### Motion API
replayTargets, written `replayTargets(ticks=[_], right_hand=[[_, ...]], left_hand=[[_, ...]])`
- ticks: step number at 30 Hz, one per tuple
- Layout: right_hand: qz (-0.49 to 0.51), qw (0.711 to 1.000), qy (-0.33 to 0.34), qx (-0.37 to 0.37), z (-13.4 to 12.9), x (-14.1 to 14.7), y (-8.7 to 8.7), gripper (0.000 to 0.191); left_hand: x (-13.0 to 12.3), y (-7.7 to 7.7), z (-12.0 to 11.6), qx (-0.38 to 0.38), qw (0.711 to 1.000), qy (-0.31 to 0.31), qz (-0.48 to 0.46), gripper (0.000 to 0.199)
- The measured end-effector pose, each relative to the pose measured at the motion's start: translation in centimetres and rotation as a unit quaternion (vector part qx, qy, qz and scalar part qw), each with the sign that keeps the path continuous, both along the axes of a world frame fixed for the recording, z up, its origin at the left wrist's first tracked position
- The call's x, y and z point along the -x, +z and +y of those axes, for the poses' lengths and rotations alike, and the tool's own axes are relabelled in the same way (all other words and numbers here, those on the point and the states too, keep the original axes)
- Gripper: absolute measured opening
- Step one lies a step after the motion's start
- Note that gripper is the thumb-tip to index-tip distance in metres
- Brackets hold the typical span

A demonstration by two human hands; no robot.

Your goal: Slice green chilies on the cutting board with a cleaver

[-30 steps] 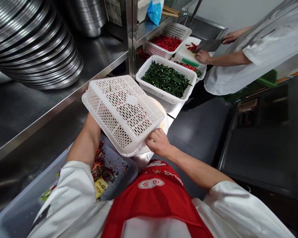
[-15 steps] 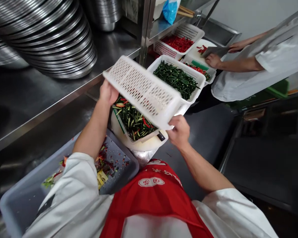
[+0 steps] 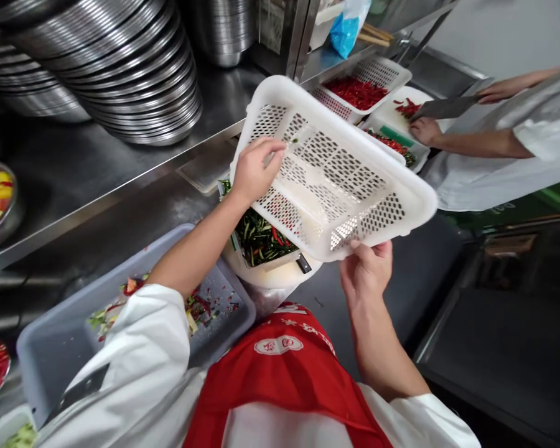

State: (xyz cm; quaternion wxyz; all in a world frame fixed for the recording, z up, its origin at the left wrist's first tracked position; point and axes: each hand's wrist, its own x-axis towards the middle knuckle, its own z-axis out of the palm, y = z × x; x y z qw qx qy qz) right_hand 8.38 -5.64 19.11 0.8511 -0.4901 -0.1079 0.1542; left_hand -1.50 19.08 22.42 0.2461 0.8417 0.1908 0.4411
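My right hand (image 3: pixel 368 267) grips the lower rim of a white perforated plastic basket (image 3: pixel 420 198), thumb over the edge. The basket is tilted, its inside facing me. My left hand (image 3: pixel 257 169) reaches into it, thumb and index finger pinched near a small green bit (image 3: pixel 295 140); whether anything is between the fingertips I cannot make out. Below the basket, partly hidden, a tub of cut green and red chillies (image 3: pixel 264 242) stands on a round cutting board (image 3: pixel 280 277). A black knife handle (image 3: pixel 303 263) sticks out beside the tub.
A grey bin (image 3: pixel 233 336) with vegetable scraps is at lower left. Stacked metal bowls (image 3: pixel 154 93) stand on a steel shelf (image 3: pixel 224 93). At upper right, a co-worker's hand (image 3: pixel 424 130) is by a cleaver (image 3: pixel 448 109), near a basket of red chillies (image 3: pixel 357 93).
The basket has turned from its underside to its inside and moved right and closer to me. My left hand has left its rim and moved inside; my right hand still holds the rim.
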Motion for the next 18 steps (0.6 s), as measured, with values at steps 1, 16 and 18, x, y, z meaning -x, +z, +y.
replayTargets(ticks=[1,16,18], right_hand=[[-0.003,1.0,-0.021,-0.007,-0.2,-0.4,-0.1,0.03],[-0.011,0.991,-0.125,-0.047,-0.3,-8.9,-2.5,0.052],[0.027,0.99,-0.134,-0.027,0.3,-9.1,-2.7,0.054]], left_hand=[[0.4,-0.3,0.3,0.008,1.0,0.014,-0.004,0.025],[4.8,-8.7,-5.7,0.074,0.908,0.054,0.408,0.056],[5.4,-7.8,-7.6,0.083,0.909,0.03,0.407,0.054]])
